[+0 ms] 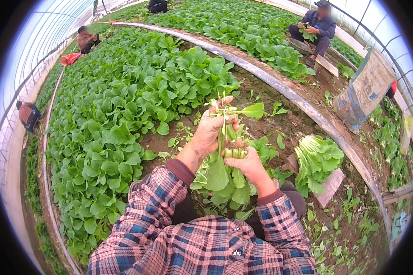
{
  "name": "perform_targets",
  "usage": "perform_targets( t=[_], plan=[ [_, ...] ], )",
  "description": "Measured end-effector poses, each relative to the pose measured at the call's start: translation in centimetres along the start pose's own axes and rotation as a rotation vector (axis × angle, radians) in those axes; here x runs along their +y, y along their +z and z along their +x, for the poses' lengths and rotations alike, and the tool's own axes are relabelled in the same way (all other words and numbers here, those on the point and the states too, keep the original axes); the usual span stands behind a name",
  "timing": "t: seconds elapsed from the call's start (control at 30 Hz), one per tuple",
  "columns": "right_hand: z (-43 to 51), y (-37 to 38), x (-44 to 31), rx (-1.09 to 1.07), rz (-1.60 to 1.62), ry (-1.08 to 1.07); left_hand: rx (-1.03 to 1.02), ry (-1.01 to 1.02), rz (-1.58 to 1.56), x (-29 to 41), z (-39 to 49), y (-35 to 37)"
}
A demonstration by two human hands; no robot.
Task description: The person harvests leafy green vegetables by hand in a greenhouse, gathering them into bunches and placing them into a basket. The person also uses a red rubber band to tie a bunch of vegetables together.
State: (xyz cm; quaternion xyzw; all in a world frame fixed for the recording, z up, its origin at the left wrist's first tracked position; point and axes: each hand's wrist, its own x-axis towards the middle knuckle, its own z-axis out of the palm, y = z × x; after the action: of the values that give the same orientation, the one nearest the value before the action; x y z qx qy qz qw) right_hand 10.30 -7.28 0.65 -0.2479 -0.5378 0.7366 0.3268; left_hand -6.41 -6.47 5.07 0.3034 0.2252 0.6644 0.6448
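Observation:
My left hand point(210, 132) is closed around stems and small leaves, with pale roots and a single green leaf point(254, 110) sticking out past the fingers. Just below and to the right, my right hand point(247, 163) grips a bunch of leafy greens point(241, 185) by the stem bases. Soil-covered roots point(235, 144) point up from that bunch, and its broad leaves hang down between my knees. To the right, a pile of cut or pulled greens point(318, 161) lies partly on a small wooden board point(330, 187).
A dense bed of greens point(106, 130) fills the left. A long pale curved border point(278, 82) runs past on the right, with a dirty sack point(364, 89) beyond it. One person point(316, 27) sits holding greens at upper right; several others work farther off inside the plastic tunnel.

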Motion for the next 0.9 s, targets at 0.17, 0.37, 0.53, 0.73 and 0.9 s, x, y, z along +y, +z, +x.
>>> perform_targets(
  t=[0.17,0.37,0.53,0.73,0.9],
  plan=[
    [0.2,-0.3,0.2,-0.013,-0.158,0.012,0.119,0.378,0.627,1.3,1.6,-2.4],
    [0.3,-1.2,-0.7,-0.024,-0.14,0.048,0.354,0.58,1.477,0.9,2.3,-5.4],
    [0.4,-1.3,-1.3,-0.03,-0.107,0.044,0.581,0.578,1.542,0.1,3.5,-7.2],
    [-1.0,-2.4,-2.1,0.044,-0.097,0.058,0.51,-0.006,1.335,3.5,3.5,-10.4],
    [-1.3,-3.1,-2.8,0.084,-0.083,0.013,0.08,-0.265,1.972,1.6,1.0,-9.5]
  ],
)
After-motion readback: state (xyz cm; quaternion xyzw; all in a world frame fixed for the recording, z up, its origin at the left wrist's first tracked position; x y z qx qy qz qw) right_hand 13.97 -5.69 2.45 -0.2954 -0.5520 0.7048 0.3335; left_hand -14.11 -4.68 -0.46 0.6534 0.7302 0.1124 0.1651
